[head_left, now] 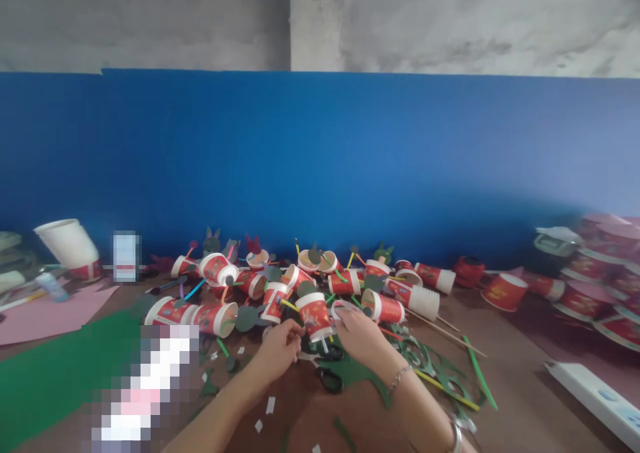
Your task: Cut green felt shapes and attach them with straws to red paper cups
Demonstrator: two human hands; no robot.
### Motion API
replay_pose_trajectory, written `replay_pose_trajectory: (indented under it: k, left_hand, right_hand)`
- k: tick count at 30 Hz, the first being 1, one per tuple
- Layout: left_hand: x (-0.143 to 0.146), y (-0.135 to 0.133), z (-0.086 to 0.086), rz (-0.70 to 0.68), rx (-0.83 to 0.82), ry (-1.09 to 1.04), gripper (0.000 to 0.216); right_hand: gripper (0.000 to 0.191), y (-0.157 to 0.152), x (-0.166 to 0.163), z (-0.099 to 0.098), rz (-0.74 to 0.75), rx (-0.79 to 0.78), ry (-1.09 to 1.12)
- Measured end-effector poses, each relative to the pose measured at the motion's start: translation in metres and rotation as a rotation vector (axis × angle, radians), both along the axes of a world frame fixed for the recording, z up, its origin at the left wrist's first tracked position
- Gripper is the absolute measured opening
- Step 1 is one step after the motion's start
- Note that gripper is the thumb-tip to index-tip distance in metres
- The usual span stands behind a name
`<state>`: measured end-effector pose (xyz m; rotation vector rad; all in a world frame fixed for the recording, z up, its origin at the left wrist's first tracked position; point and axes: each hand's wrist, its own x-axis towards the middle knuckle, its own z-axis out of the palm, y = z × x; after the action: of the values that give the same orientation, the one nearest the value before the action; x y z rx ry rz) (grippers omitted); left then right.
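Observation:
My left hand [281, 348] has its fingers curled together just left of a red paper cup [316, 316]; what it pinches, if anything, is too small to make out. A short white strip shows below that cup. On the cup's other side, my right hand [356, 333] closes on a pale ring [341, 306] that looks like a roll of tape. Beneath and between the hands lies a pair of black-handled scissors [330, 378], partly over green paper scraps [367, 376].
Many red paper cups [345, 282] with coloured sticks and paper animal shapes crowd the table's back. Stacked cups [595, 266] stand right, near a white box [595, 400]. Green paper [45, 373] and pink paper [60, 313] lie left. A blue partition [320, 153] rises behind.

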<state>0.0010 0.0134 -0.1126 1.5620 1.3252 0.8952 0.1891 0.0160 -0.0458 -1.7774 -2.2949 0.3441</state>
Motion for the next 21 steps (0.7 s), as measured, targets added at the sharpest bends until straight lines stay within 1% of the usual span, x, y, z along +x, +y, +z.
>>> replay_pose_trajectory:
  k: [2, 4, 6, 8, 9, 11, 12, 14, 16, 18, 21]
  left_hand:
    - [-0.001, -0.004, -0.002, -0.006, 0.001, -0.003, 0.010]
    - [-0.004, -0.010, 0.003, -0.003, 0.019, -0.004, 0.011]
    - [-0.010, -0.016, 0.014, 0.012, 0.077, 0.030, 0.011]
    - [-0.017, -0.023, 0.027, -0.013, 0.165, 0.177, 0.014]
    - [-0.021, -0.026, 0.033, -0.059, 0.207, 0.285, 0.015]
    - [-0.029, -0.034, 0.042, -0.223, 0.256, 0.492, 0.019]
    - [-0.032, -0.037, 0.045, -0.283, 0.274, 0.567, 0.020]
    - [-0.035, -0.042, 0.048, -0.398, 0.294, 0.668, 0.023]
    - [-0.036, -0.044, 0.048, -0.487, 0.316, 0.717, 0.024]
    - [-0.034, -0.045, 0.047, -0.546, 0.344, 0.733, 0.021]
    - [-0.029, -0.045, 0.043, -0.537, 0.371, 0.739, 0.013]
  right_hand:
    - [0.029, 0.000, 0.001, 0.000, 0.005, 0.005, 0.003]
    - [0.028, 0.000, 0.002, 0.001, 0.010, 0.007, 0.004]
    - [0.028, -0.001, 0.002, 0.002, 0.011, 0.007, 0.002]
    - [0.028, -0.002, 0.001, 0.003, 0.014, 0.009, 0.002]
    - [0.028, -0.002, 0.001, 0.003, 0.016, 0.011, 0.004]
    - [0.028, -0.002, 0.001, 0.003, 0.025, 0.016, 0.006]
    - [0.027, -0.002, 0.001, 0.003, 0.028, 0.019, 0.007]
    - [0.026, -0.002, 0.001, 0.003, 0.027, 0.021, 0.005]
    - [0.026, -0.002, 0.001, 0.003, 0.020, 0.021, 0.002]
    - [0.025, -0.002, 0.001, 0.003, 0.015, 0.019, -0.002]
    - [0.026, -0.002, 0.002, 0.004, 0.020, 0.022, -0.001]
